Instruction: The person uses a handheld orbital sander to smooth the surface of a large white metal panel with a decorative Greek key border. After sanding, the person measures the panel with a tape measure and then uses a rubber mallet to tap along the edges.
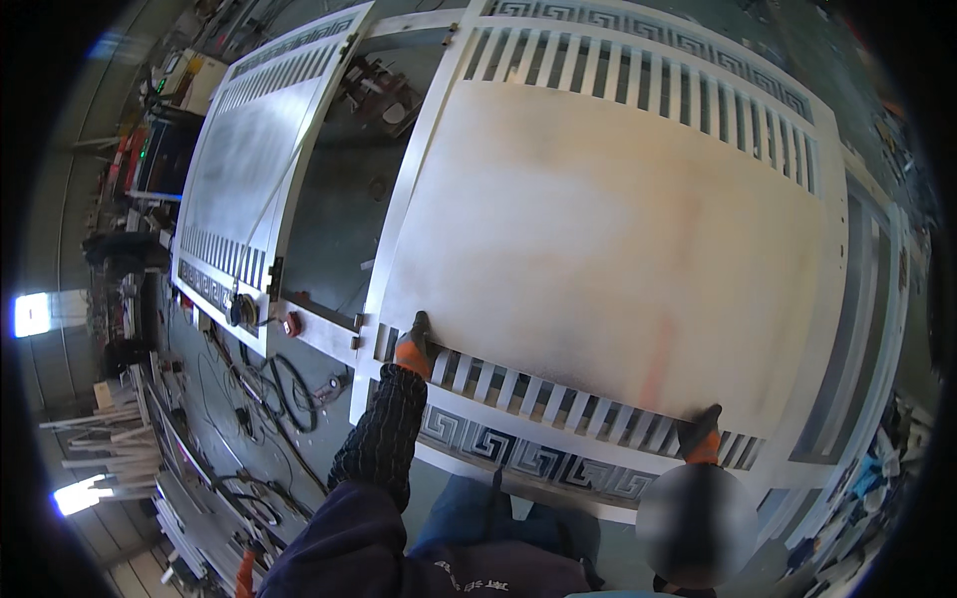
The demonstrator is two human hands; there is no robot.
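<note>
Two contact points join us to the broad white rectangular sheet panel [598, 249]: our orange-and-grey-gloved left hand [414, 345] at its near left corner, and our right hand [702, 436], gloved alike, toward its near right corner. Visible fingertips [421, 321] rest at the near edge; the others are hidden, so we cannot tell how far either grip is closed. The panel extends ahead of both hands. Beside our grip runs a row of white slats [510, 388]; nearer us, a grey Greek-key border [538, 458]. Left of our left hand, across an opening, we see a narrower white slatted gate leaf [249, 149].
</note>
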